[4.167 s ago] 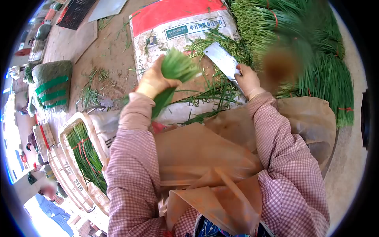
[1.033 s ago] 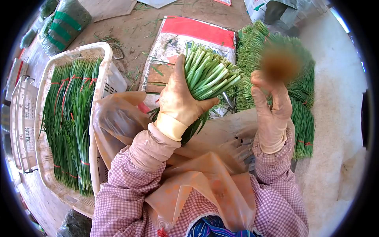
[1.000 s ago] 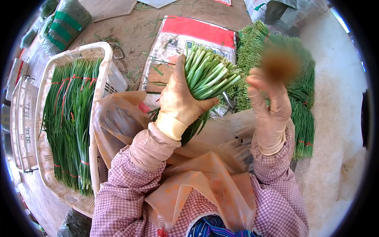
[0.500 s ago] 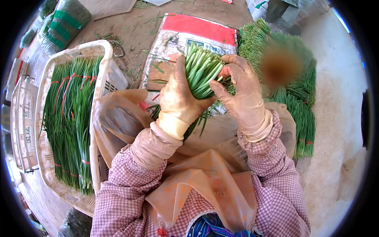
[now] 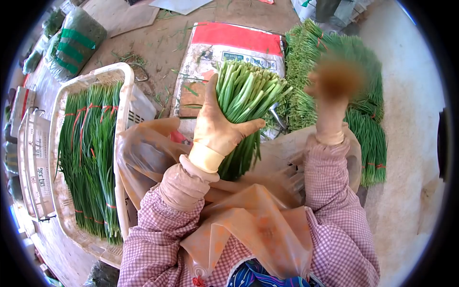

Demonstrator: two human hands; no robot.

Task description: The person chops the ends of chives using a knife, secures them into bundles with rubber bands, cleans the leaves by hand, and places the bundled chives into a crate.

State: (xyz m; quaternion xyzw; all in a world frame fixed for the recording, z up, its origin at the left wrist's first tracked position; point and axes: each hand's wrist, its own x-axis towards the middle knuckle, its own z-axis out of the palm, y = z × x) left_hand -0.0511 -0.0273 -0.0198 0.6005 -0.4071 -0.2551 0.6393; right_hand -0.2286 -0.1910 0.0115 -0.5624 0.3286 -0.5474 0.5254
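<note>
Floor point(image 5: 406, 158) pale, smooth, brown-stained at right; browner and littered with green scraps toward top. Flat tan board point(image 5: 131, 19) and whitish sheet point(image 5: 180, 5) lie top left. Plastic-wrapped bale point(image 5: 79, 40), green tape bands, upper left. Light bright, bluish-white glare along left and upper-right edges.
</note>
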